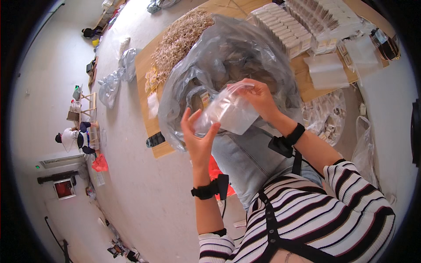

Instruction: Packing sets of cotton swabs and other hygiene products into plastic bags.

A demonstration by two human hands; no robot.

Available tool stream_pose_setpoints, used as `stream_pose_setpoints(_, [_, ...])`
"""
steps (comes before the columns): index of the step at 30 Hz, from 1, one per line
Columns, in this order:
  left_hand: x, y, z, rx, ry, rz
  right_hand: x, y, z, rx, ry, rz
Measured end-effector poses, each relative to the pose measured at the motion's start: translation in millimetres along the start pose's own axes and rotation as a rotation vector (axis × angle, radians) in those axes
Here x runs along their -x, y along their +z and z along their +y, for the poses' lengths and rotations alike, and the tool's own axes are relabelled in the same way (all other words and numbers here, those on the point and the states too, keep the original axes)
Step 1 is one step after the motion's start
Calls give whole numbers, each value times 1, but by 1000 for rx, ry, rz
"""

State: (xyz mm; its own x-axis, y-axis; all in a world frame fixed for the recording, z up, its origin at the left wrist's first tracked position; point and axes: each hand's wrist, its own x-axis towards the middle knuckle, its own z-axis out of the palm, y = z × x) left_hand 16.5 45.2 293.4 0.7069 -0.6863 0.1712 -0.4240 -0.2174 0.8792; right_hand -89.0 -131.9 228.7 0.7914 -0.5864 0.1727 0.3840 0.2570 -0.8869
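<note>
A clear plastic bag hangs between my hands above my lap. My right hand pinches its upper edge. Beside the bag's left side is my left hand, its thumb and fingers spread apart; whether a fingertip touches the film I cannot tell. Just beyond my hands, a large grey plastic sack lies wide-mouthed over the table edge, with small packets partly visible inside. The bag looks flat, with nothing plainly in it.
A heap of small beige pieces covers the table's left side. Stacked packets and flat clear bags lie at the right. Below them sits a clear sack of packets. Another person works far left.
</note>
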Motion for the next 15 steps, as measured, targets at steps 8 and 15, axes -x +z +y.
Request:
stream_pose_setpoints(8, [-10,14,-15,453,-141,-11,8,19,0,-3,-50,79])
stream_pose_setpoints(15, [-21,4,-33,368,-110,-253,2,1,4,443,-210,-137])
